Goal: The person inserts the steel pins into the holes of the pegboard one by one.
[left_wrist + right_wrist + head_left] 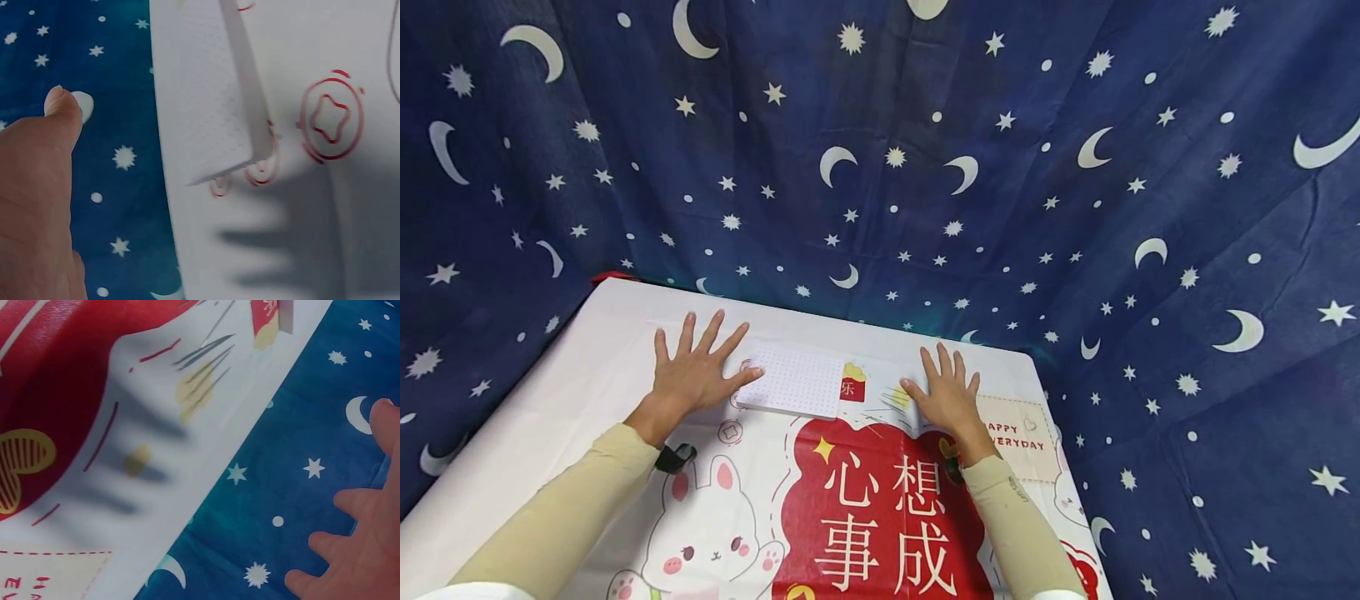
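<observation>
Both hands are spread with straight fingers and hold nothing. My left hand (694,377) is over the table beside a white perforated block (793,379), its thumb overlapping the block's left end in the head view. In the left wrist view the same block (215,94) shows as a flat white slab with rows of small dots, and the left thumb (59,119) stands apart from it. My right hand (950,404) is to the right of the block, fingers fanned. Finger shadows fall on the cloth in both wrist views.
A white tablecloth (625,333) printed with a rabbit, red patches and Chinese characters covers the table. Dark blue curtains (895,208) with moons and stars hang behind the table and along both sides, close to its far edge.
</observation>
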### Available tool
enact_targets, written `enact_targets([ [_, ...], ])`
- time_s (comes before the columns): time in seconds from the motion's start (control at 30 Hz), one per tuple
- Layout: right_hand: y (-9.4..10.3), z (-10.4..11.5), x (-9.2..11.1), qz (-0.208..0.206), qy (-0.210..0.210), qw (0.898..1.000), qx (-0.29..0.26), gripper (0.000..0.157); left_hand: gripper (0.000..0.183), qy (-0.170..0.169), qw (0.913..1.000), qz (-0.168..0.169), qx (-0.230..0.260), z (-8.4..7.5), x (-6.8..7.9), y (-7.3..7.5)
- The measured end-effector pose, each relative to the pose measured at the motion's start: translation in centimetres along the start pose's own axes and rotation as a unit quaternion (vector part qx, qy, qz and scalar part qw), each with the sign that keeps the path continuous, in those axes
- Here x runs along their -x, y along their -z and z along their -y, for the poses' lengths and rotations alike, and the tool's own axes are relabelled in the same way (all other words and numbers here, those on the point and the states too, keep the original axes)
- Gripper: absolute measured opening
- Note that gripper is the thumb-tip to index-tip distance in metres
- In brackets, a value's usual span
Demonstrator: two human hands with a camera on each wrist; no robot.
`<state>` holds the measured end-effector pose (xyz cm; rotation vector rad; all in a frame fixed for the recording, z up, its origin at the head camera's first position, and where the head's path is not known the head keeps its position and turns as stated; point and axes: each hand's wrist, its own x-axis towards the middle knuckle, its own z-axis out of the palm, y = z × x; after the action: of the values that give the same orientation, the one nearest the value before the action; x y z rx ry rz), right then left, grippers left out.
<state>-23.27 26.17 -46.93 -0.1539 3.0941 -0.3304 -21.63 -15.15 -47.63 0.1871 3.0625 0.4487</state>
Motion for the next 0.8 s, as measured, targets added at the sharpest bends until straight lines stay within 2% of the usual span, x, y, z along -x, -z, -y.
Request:
enact_targets([
  [0.4, -1.1, -1.2, 0.0, 0.016, -0.012, 1.000, -0.006, 0.079, 0.097, -0.002, 0.9996, 0.030, 0.003, 1.9, -0.4, -1.9],
  [0.53, -1.6, -1.7, -0.1, 0.013, -0.016, 1.000, -0.016, 0.078, 0.097, -0.004, 0.9995, 0.030, 0.006, 2.1, -0.4, -2.3],
  [0.8, -2.8, -2.6, -0.4, -0.004, 0.008, 0.999, -0.043, 0.066, 0.098, -0.006, 0.9989, 0.045, 0.013, 1.7, -0.9, -3.5],
])
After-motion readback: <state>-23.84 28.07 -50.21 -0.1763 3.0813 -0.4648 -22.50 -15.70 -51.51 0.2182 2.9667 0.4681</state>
